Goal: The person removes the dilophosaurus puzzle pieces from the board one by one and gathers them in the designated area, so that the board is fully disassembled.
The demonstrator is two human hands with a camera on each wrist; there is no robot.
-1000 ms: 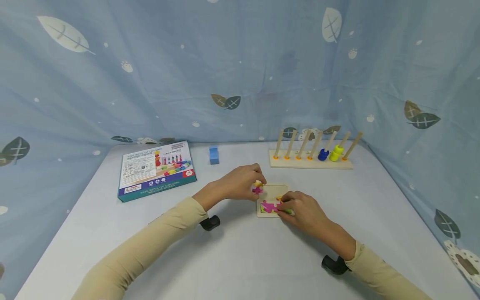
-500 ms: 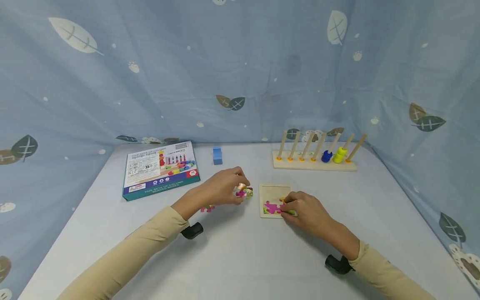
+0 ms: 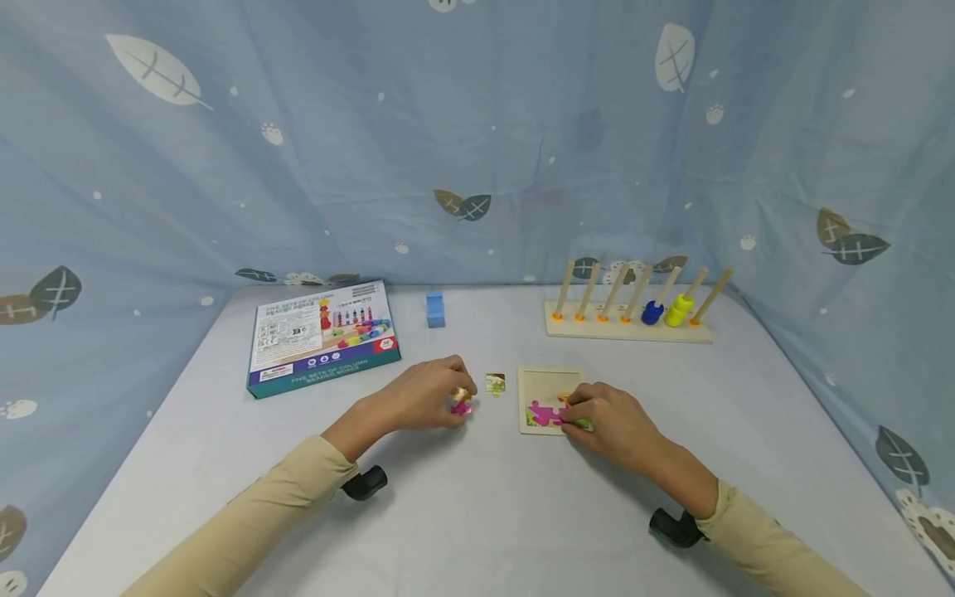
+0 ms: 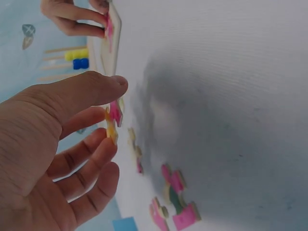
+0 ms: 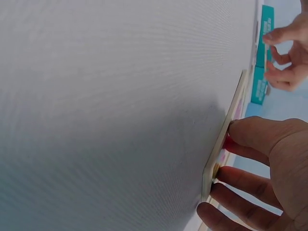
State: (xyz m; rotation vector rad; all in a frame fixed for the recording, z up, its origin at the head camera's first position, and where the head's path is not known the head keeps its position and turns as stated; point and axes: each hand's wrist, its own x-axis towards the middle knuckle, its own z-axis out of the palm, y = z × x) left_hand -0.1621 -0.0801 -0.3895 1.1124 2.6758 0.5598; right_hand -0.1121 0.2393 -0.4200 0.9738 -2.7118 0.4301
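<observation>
My left hand (image 3: 421, 396) pinches a pink and yellow jigsaw piece (image 4: 113, 118) between thumb and fingers, above the white table left of the puzzle tray. A greenish jigsaw piece (image 3: 496, 382) lies on the table between that hand and the tray. My right hand (image 3: 615, 421) rests at the front right corner of the shallow wooden tray (image 3: 548, 375), its fingertips on the rim and the pieces inside. Joined pink pieces (image 3: 543, 413) fill part of the tray's front; the fingers cover the rest. In the left wrist view, several more pink jigsaw pieces (image 4: 186, 219) lie on the table.
A flat toy box (image 3: 324, 338) lies at the back left, with a blue block (image 3: 435, 310) beside it. At the back right stands a wooden peg board (image 3: 627, 329) with blue and yellow beads. A patterned blue curtain (image 3: 477, 133) hangs behind the table.
My left hand has moved left from over the tray, keeping its jigsaw piece. The greenish piece now shows on the table beside it. My right hand stays at the tray.
</observation>
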